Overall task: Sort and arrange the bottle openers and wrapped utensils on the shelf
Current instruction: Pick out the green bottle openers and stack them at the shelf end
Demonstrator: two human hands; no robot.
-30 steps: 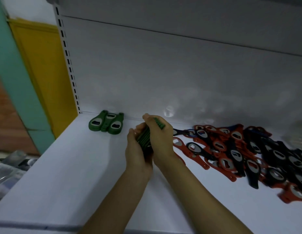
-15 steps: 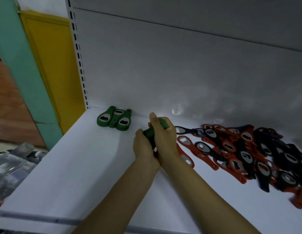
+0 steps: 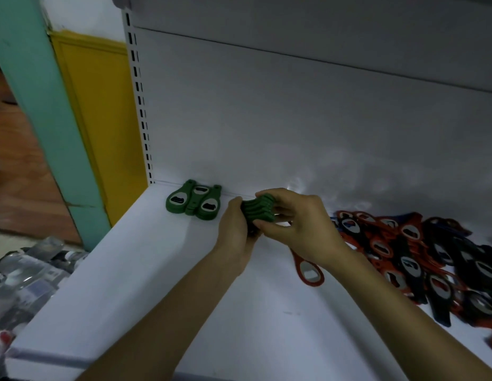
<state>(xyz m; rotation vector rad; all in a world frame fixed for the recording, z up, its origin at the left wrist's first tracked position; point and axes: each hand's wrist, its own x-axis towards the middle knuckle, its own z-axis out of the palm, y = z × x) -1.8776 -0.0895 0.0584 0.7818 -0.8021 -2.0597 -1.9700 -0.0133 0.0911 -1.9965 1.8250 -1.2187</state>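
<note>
Right, status. The landmark is the green set point(image 3: 194, 204): three green openers by my count, laid flat side by side at the back-left of the shelf point(image 3: 157, 298). Everything below is placed off it.

Mixed heap point(image 3: 431, 257): red and dark openers, overlapping and unsorted, well to the right of the green set and running out of frame. My read is that this is the bulk of the remaining work.

Clear packets point(image 3: 25, 270): below and left of the green set, off the shelf. Too blurred to say if they're the wrapped utensils.

Right hand point(image 3: 299, 224) and left hand point(image 3: 233, 232): just right of the green set, both on the green stack point(image 3: 258, 210). Left fingers curl round its near end. Right fingers point(image 3: 275, 194) arch over the top with the thumb underneath, pinching. None are spread.

Green stack: several green openers pressed together, held off the shelf, just beside the green set and not touching it.

Red opener point(image 3: 308, 273): lying flat on its own, right of the green set, partly under the right wrist.

Change: a second ago the stack stood more on end between the palms. Now it's tipped over, edges towards the camera. Looks like the person is squaring the bundle before laying it next to the green set. Greens are nearly done, and the red/dark split hasn't started.
</note>
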